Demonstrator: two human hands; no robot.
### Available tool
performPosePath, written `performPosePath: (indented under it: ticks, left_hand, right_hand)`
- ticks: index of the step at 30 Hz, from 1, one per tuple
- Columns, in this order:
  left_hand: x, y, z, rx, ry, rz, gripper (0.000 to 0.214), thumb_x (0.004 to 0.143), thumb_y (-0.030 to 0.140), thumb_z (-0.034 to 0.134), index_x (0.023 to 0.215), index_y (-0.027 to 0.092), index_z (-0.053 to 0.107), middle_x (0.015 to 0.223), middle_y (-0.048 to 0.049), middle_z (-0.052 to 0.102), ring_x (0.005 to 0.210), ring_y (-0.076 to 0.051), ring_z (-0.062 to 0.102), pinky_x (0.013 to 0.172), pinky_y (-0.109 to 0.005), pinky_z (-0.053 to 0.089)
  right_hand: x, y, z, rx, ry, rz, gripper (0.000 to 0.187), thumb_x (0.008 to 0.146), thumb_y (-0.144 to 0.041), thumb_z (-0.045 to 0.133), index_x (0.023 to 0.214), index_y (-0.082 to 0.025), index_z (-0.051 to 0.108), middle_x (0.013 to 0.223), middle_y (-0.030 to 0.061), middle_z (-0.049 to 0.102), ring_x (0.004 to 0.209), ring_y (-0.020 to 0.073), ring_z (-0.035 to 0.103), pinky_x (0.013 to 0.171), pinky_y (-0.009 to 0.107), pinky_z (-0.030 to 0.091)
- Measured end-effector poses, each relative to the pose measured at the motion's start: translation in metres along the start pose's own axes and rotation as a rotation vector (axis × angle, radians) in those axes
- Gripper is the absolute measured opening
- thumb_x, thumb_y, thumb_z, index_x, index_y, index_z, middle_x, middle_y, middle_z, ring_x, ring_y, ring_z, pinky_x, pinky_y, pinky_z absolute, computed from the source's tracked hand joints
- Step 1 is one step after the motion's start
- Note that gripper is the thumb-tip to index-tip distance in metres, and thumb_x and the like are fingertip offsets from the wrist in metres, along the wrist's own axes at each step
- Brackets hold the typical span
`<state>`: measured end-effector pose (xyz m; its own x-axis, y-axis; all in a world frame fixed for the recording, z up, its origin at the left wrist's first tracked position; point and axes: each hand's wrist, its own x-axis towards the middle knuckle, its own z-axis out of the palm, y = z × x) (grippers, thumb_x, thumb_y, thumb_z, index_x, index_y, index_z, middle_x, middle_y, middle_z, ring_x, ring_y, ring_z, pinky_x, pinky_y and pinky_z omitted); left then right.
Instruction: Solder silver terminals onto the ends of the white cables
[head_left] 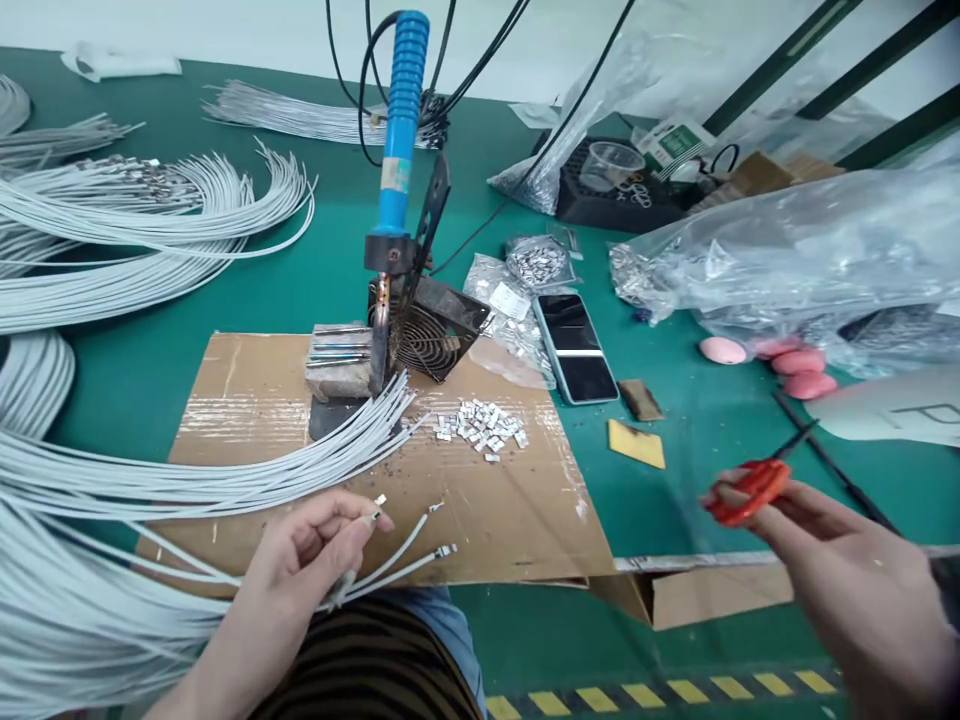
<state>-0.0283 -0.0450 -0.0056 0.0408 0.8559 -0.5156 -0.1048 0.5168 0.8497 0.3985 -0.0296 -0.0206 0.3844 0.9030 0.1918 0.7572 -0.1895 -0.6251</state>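
Observation:
My left hand (315, 560) is over the cardboard's front edge, thumb and forefinger closed on a small silvery terminal (380, 500). Whether a cable is joined to it is hidden by the fingers. Just right of this hand, two pale cable ends (420, 535) stick out; one carries a metal connector (446, 551). At the right, my right hand (840, 560) is closed around red-handled scissors (754, 492), their dark blades pointing up and away. Small white-and-silver connectors (484, 427) lie in a loose pile on the cardboard (525, 530). A bundle of pale cables (300, 475) lies behind my left hand.
A soldering iron with a blue handle (405, 90) stands upright behind the bundle, beside a small black fan (431, 335). A phone (576, 348), a yellow sponge (636, 443) and plastic bags (787, 245) lie on the right. Coiled cables (135, 220) cover the left side.

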Motion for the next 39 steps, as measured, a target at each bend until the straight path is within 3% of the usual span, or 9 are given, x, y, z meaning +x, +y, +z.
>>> performPosePath:
  ticks: [1,3,6,8,11,18,24,35,39]
  left_hand:
    - [-0.001,0.001,0.001,-0.009,0.009,0.002,0.036,0.085,0.053,0.081,0.089,0.017,0.081,0.071,0.0002,0.06,0.062,-0.013,0.036,0.057,-0.027,0.027]
    - [-0.003,0.004,0.002,-0.023,0.015,0.005,0.038,0.082,0.055,0.083,0.086,0.017,0.08,0.07,0.0003,0.061,0.062,-0.012,0.036,0.057,-0.027,0.027]
    - [-0.005,0.007,0.003,-0.03,0.01,-0.007,0.041,0.081,0.058,0.083,0.086,0.018,0.077,0.061,0.005,0.05,0.059,-0.012,0.031,0.055,-0.026,0.021]
    - [-0.006,0.007,0.002,-0.031,0.005,-0.013,0.043,0.079,0.059,0.084,0.087,0.018,0.075,0.061,0.0068,0.045,0.058,-0.011,0.028,0.054,-0.026,0.019]
    - [-0.008,0.007,0.001,-0.028,-0.017,-0.014,0.044,0.08,0.06,0.084,0.087,0.018,0.073,0.061,0.0076,0.043,0.058,-0.011,0.027,0.054,-0.026,0.018]
    - [-0.012,0.007,0.0,0.02,-0.029,-0.022,0.039,0.083,0.057,0.082,0.085,0.018,0.075,0.062,0.0064,0.048,0.059,-0.012,0.034,0.056,-0.025,0.023]
    - [-0.012,0.005,0.0,-0.025,-0.031,-0.037,0.041,0.08,0.059,0.084,0.087,0.019,0.077,0.062,0.0062,0.049,0.059,-0.012,0.035,0.056,-0.024,0.026]
    - [-0.012,0.005,0.001,-0.088,0.007,-0.099,0.039,0.075,0.057,0.089,0.087,0.02,0.079,0.064,0.0046,0.052,0.062,-0.012,0.041,0.057,-0.023,0.032]
    - [-0.011,0.005,0.002,-0.075,-0.034,-0.094,0.034,0.08,0.054,0.085,0.087,0.021,0.081,0.064,0.0045,0.05,0.061,-0.012,0.039,0.057,-0.024,0.03]
  right_hand:
    - [-0.015,-0.016,0.011,0.081,-0.089,0.119,0.007,0.088,-0.039,0.075,0.092,-0.037,0.08,0.088,0.012,0.083,0.077,0.0286,0.077,0.06,0.037,0.052]
    - [-0.043,-0.054,0.036,0.201,-0.202,0.192,0.015,0.089,-0.045,0.076,0.084,-0.031,0.076,0.082,0.0108,0.08,0.069,0.0274,0.072,0.058,0.036,0.053]
    - [-0.073,-0.115,0.072,0.375,-0.489,-0.07,0.033,0.086,-0.05,0.077,0.07,-0.024,0.064,0.068,0.0046,0.068,0.06,0.0218,0.061,0.054,0.031,0.047]
    - [-0.084,-0.146,0.091,0.361,-0.599,-0.209,0.041,0.088,-0.043,0.076,0.063,-0.023,0.049,0.061,-0.0016,0.054,0.054,0.0147,0.047,0.049,0.026,0.035]
    - [-0.092,-0.17,0.108,0.283,-0.692,-0.336,0.039,0.088,-0.026,0.066,0.064,-0.024,0.035,0.061,-0.0036,0.046,0.055,0.0123,0.041,0.051,0.025,0.028]
    - [-0.092,-0.176,0.117,0.214,-0.787,-0.414,0.035,0.071,-0.01,0.058,0.067,-0.025,0.027,0.062,-0.005,0.043,0.057,0.0124,0.036,0.053,0.028,0.021]
    - [-0.092,-0.177,0.117,0.27,-0.821,-0.421,0.034,0.066,-0.005,0.056,0.065,-0.024,0.028,0.06,-0.0063,0.039,0.056,0.0113,0.035,0.054,0.028,0.019]
    - [-0.094,-0.17,0.126,0.305,-0.67,-0.504,0.038,0.062,-0.003,0.056,0.065,-0.024,0.024,0.058,-0.0076,0.034,0.051,0.0086,0.031,0.05,0.025,0.021]
    - [-0.098,-0.169,0.129,0.295,-0.57,-0.491,0.038,0.072,-0.011,0.059,0.06,-0.024,0.025,0.055,-0.0063,0.035,0.048,0.0089,0.032,0.046,0.025,0.023]
